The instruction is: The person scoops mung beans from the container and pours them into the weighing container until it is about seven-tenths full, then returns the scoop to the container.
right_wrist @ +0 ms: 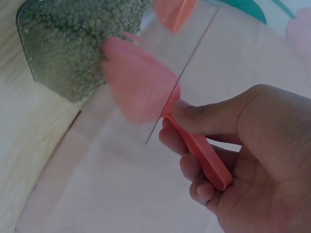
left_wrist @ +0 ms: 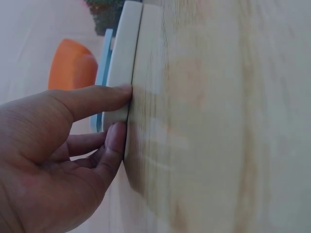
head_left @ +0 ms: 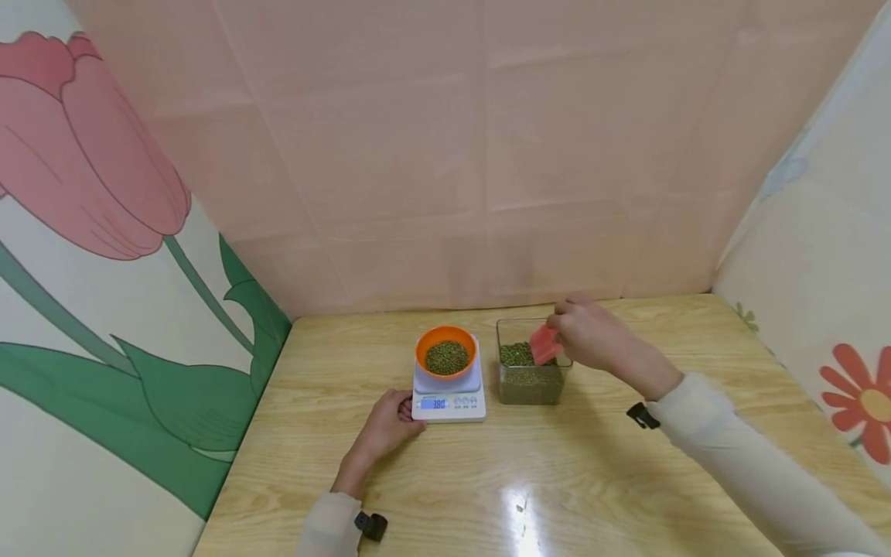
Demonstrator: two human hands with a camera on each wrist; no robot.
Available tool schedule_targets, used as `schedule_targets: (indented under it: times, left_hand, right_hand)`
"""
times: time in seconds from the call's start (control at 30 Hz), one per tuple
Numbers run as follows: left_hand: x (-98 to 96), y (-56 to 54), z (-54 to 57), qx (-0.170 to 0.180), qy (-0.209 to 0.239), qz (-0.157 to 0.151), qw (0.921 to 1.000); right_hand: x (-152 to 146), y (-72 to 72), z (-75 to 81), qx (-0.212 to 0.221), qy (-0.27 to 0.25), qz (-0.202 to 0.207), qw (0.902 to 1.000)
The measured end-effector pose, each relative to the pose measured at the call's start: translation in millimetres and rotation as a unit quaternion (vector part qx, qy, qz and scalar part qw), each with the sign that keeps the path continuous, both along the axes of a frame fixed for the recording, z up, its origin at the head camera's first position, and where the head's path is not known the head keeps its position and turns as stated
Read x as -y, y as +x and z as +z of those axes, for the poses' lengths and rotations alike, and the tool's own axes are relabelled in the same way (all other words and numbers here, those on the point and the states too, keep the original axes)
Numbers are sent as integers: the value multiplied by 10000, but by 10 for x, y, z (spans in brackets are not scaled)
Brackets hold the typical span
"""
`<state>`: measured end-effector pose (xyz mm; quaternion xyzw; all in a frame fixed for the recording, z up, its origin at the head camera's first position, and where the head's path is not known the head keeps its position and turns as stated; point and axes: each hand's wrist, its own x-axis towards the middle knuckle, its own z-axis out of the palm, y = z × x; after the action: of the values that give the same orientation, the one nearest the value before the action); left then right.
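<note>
A white kitchen scale (head_left: 448,411) stands on the table, its display reading about 380. On its platform sits an orange bowl (head_left: 422,363) of green mung beans (head_left: 447,357). My left hand (head_left: 387,422) holds the scale's near left corner between thumb and fingers, as the left wrist view shows close up. To the right of the scale is a clear square container (head_left: 530,394), partly filled with mung beans. My right hand (head_left: 592,333) grips the handle of a pink scoop (right_wrist: 141,82), whose blade dips into the container at the beans' surface.
The wooden table (head_left: 557,480) ends at a pink-covered wall (head_left: 487,193) close behind the container. Printed panels with a tulip (head_left: 97,155) and a red flower (head_left: 873,402) flank it left and right. A black strap buckle hangs at each wrist.
</note>
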<state>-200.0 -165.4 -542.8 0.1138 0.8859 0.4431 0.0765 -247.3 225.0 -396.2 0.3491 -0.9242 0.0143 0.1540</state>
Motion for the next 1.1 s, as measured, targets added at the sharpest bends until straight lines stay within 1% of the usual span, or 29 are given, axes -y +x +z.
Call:
schedule_targets:
  times: [0.17, 0.4, 0.57, 0.67, 0.8, 0.9, 1.1]
  left_hand:
    - [-2, 6, -7, 24, -38, 7, 10000]
    - [-3, 2, -11, 35, -20, 11, 10000]
    - [-7, -1, -10, 39, -53, 63, 10000]
    - [-7, 1, -1, 13, 3, 48, 10000]
    - [-3, 3, 4, 32, 54, 53, 10000]
    - [-1, 0, 6, 65, 13, 64, 10000]
    - [-2, 3, 16, 91, 54, 65, 9999]
  right_hand:
    - [50, -9, -29, 99, 30, 3, 9999]
    - [91, -30, -87, -19, 34, 133, 9999]
    - [121, -54, -149, -3, 150, 99, 9998]
    - [137, -62, -185, 46, 164, 33, 9998]
    - [165, -63, -204, 66, 139, 30, 9999]
    - [183, -66, -208, 65, 134, 68, 9999]
    - [194, -98, -223, 139, 165, 97, 9997]
